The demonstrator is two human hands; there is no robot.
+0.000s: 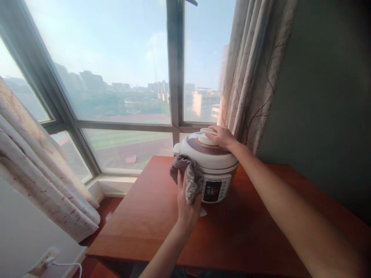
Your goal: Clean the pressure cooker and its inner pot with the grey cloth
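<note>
A white electric cooker (pixel 210 164) with a brown-topped lid stands upright on the reddish wooden table (pixel 139 216). Its dark control panel faces me. My left hand (pixel 187 204) grips a grey-brown fuzzy cloth (pixel 188 175), which lies against the left front side of the cooker, just beside the panel. On top, my right hand (pixel 222 137) is closed around the lid's pale knob (pixel 208 133). The lid sits on the cooker. Part of the cooker's left side is hidden behind the cloth and hand.
Behind the table are tall windows (pixel 121 96) with grey frames. A patterned curtain (pixel 255 69) hangs at the right and another curtain (pixel 37 173) at the left. A white plug (pixel 48 260) with a cord sits in the wall socket at lower left.
</note>
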